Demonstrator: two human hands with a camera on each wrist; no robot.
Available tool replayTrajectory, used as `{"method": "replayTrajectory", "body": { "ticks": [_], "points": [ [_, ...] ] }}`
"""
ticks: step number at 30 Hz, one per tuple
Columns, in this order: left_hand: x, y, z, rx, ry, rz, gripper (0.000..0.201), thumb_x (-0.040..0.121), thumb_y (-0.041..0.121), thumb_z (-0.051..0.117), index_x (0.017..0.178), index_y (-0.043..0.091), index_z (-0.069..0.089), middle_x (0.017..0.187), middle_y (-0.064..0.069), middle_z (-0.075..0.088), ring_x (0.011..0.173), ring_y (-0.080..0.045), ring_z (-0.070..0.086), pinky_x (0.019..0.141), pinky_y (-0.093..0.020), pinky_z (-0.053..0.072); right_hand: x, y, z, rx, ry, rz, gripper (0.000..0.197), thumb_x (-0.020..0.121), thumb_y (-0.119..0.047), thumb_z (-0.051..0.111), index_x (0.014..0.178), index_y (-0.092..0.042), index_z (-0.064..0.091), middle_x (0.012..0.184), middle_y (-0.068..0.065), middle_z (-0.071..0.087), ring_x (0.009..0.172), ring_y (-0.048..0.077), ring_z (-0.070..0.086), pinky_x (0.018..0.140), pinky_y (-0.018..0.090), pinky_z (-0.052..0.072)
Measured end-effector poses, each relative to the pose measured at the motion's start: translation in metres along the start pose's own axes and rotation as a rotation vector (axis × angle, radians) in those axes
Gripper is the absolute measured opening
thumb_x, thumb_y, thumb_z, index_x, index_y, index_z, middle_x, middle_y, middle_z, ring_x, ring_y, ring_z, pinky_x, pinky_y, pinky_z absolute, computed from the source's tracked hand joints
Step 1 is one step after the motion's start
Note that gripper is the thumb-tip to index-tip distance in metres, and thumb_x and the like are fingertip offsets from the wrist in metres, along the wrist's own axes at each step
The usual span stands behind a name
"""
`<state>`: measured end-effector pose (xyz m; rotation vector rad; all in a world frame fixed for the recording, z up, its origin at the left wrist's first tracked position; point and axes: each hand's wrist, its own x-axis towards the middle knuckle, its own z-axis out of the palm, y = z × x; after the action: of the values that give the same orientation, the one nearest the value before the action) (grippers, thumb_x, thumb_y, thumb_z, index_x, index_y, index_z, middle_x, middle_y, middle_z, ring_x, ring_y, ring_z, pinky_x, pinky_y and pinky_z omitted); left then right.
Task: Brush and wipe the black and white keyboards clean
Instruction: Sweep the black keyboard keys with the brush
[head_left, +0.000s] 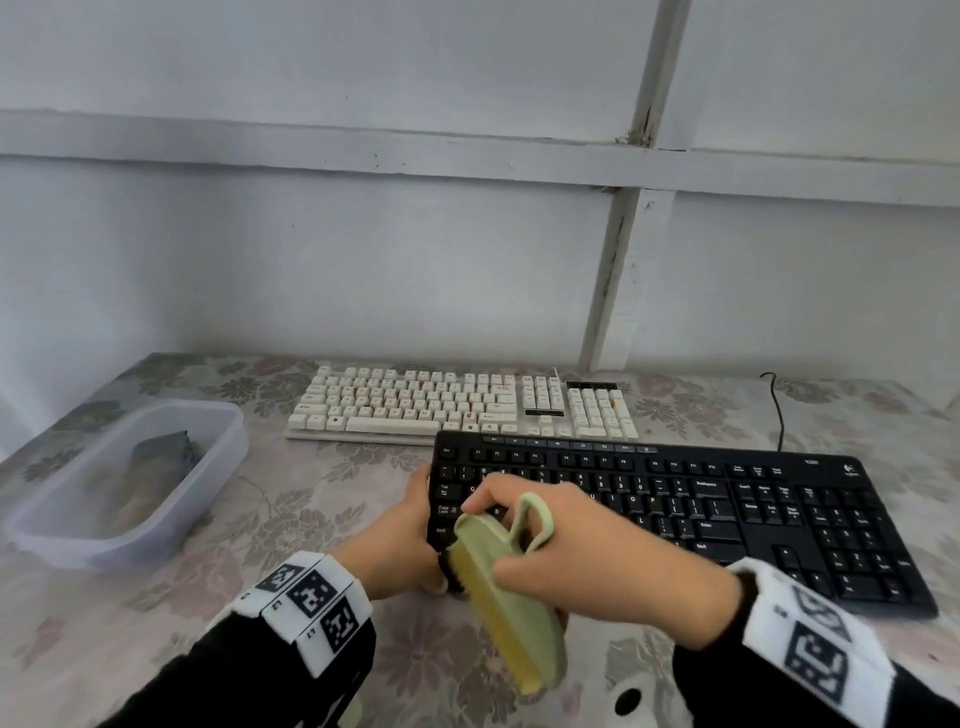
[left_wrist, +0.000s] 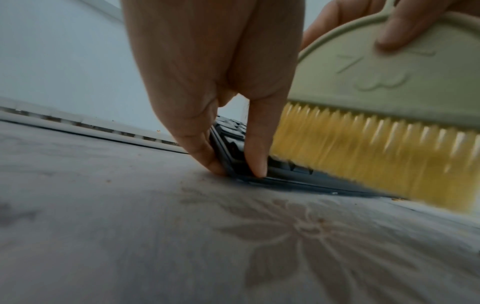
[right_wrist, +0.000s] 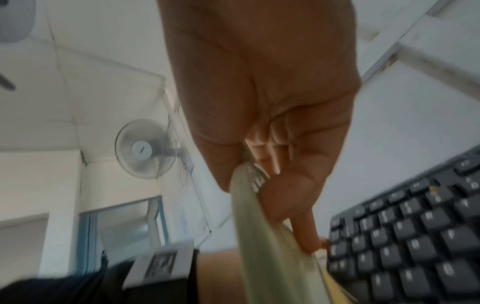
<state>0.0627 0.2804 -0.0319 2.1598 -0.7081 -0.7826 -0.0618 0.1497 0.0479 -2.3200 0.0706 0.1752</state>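
Note:
A black keyboard lies on the flowered tablecloth, with a white keyboard behind it. My left hand grips the black keyboard's near-left corner, thumb and a finger pinching the edge. My right hand holds a pale green brush with yellow bristles by its back. The bristles sweep over the keyboard's left end and front edge. In the right wrist view the brush runs down from my fingers beside the black keys.
A clear plastic tub with a dark cloth inside stands at the left. A black cable trails behind the black keyboard. A white wall with a ledge closes the table's back. Crumbs lie on the tablecloth.

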Motion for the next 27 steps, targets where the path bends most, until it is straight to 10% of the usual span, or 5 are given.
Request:
{"method": "replayTrajectory", "body": {
  "ticks": [6, 13, 17, 27],
  "points": [
    [-0.002, 0.003, -0.002, -0.003, -0.045, -0.015, 0.103, 0.07, -0.009, 0.06, 0.143, 0.029, -0.002, 0.087, 0.001, 0.059, 0.08, -0.009, 0.059, 0.064, -0.018, 0.046, -0.013, 0.005, -0.055, 0.179, 0.212, 0.055, 0.019, 0.088, -0.016, 0.062, 0.102, -0.026, 0.055, 0.088, 0.001, 0.069, 0.058, 0.004, 0.065, 0.047, 0.02, 0.049],
    [-0.004, 0.006, -0.003, -0.007, -0.076, -0.008, 0.102, 0.072, -0.012, 0.059, 0.142, 0.029, -0.002, 0.09, 0.002, 0.057, 0.078, -0.004, 0.055, 0.056, -0.013, 0.041, -0.007, 0.022, -0.079, 0.491, 0.513, -0.002, 0.032, 0.062, -0.023, 0.078, 0.091, -0.01, 0.074, 0.095, 0.016, 0.072, 0.092, 0.028, 0.069, 0.088, 0.041, 0.055],
    [-0.002, 0.002, -0.002, -0.016, -0.059, -0.014, 0.102, 0.07, -0.013, 0.06, 0.143, 0.026, 0.0, 0.098, 0.0, 0.058, 0.089, -0.01, 0.056, 0.066, -0.02, 0.043, 0.008, 0.024, -0.06, 0.556, 0.671, -0.077, 0.019, 0.07, -0.023, 0.075, 0.082, -0.008, 0.074, 0.078, 0.002, 0.074, 0.074, 0.009, 0.068, 0.074, 0.021, 0.049],
    [0.004, -0.002, -0.002, 0.005, -0.059, -0.012, 0.106, 0.072, -0.009, 0.066, 0.143, 0.031, -0.002, 0.1, -0.002, 0.059, 0.083, -0.012, 0.06, 0.063, -0.02, 0.045, 0.046, 0.015, -0.025, 0.387, 0.741, -0.122, 0.021, 0.089, -0.019, 0.063, 0.083, 0.001, 0.062, 0.069, 0.001, 0.059, 0.064, 0.007, 0.052, 0.065, 0.016, 0.044]
  ]
}}
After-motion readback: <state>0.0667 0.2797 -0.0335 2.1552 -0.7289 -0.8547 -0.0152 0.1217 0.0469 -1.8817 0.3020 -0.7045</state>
